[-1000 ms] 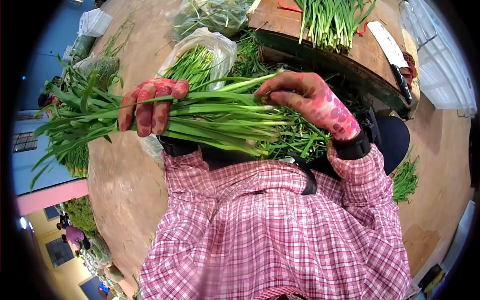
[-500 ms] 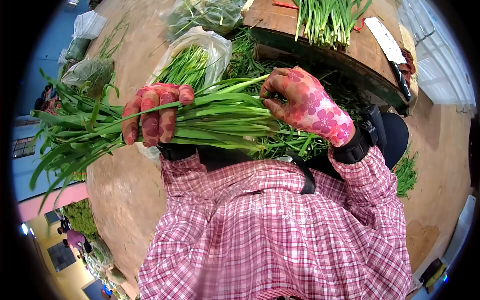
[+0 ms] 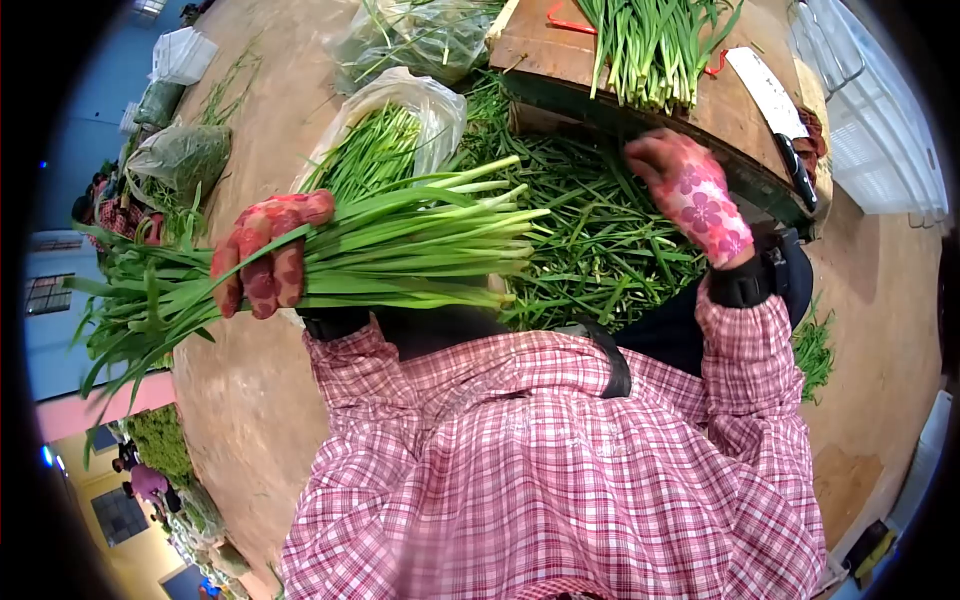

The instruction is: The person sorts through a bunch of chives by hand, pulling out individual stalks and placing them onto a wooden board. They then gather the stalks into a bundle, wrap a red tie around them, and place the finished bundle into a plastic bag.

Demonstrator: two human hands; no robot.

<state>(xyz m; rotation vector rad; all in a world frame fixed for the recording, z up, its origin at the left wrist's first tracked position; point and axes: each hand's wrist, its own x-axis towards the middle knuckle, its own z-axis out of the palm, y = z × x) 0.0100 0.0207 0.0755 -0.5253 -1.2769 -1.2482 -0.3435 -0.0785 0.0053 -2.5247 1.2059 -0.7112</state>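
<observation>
My left hand [image 3: 265, 255], in a floral glove, is wrapped round a bunch of long green stalks [image 3: 430, 245]. The pale cut ends point right and the leaves hang off to the left. My right hand [image 3: 695, 195], gloved alike, is away from the bunch, above the loose green leaves [image 3: 610, 240] near the wooden board's edge; its fingertips are blurred, and I cannot make out whether they hold anything. Another bunch of stalks [image 3: 655, 50] lies on the wooden board [image 3: 550, 50], near a cleaver [image 3: 768, 95] with a black handle.
An open plastic bag [image 3: 440, 115] of green stalks stands beyond my left hand, with a fuller bag [image 3: 410, 45] behind it. White crates [image 3: 880, 130] stand at the right. Another bag [image 3: 180, 155] and several people [image 3: 150, 480] are at the far left.
My right hand has left the stalks and moved right, over the leaf pile. My left hand has shifted slightly left and down with the bunch.
</observation>
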